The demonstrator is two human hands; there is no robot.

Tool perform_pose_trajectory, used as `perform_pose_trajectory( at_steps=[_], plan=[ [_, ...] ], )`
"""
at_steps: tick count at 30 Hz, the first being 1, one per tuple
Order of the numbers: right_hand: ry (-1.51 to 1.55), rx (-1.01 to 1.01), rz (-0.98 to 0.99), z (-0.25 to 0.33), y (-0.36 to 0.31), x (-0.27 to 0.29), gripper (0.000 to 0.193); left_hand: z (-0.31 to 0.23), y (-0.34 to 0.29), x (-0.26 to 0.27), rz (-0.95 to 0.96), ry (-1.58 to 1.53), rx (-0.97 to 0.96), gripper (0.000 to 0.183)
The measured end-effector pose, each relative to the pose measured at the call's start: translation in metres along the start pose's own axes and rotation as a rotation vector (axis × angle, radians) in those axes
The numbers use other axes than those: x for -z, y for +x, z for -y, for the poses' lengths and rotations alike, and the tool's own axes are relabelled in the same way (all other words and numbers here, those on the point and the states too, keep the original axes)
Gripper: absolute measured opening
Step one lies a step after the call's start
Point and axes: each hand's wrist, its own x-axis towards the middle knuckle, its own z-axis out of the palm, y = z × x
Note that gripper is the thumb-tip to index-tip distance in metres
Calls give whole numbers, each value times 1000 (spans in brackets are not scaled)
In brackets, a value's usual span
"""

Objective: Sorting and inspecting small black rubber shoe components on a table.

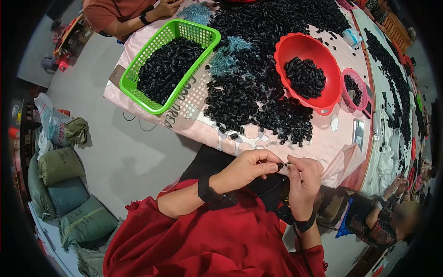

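Just beyond my lap, at the table's near edge, both hands meet fingertip to fingertip. Thumb and index finger of my left hand [253,167] pinch a small black plastic piece [280,165]. My right hand [304,180] is closed in a pinch right beside it, on a tiny part too small to make out. On the table ahead lies a broad heap of similar black pieces [258,104], with small clear bluish parts [226,60] scattered over it. A green basket [159,111] at the left and a red bowl [330,60] at the right hold more black pieces.
A pink basket [363,99] and a phone [358,133] lie at the right of the pink tablecloth [221,144]. Across the far left corner another person's arm [134,22] reaches in. Full sacks [87,221] sit on the left; another person [376,217] sits at the right.
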Motion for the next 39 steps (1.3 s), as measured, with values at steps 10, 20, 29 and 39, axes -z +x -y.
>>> perform_pose_trajectory(
  at_steps=[10,20,29,39],
  plan=[
    [-55,42,50,0,-1,-2,20,-1,-3,-2,-27,-8,41,24],
    [49,-169,131,6,-1,-1,20,-1,-4,-5,-42,-15,41,23],
    [-295,104,242,14,1,5,41,3,-3,-3,-74,-169,105,24],
    [-397,195,212,5,-8,-2,51,-9,-4,-9,-77,-256,202,20]
  ],
)
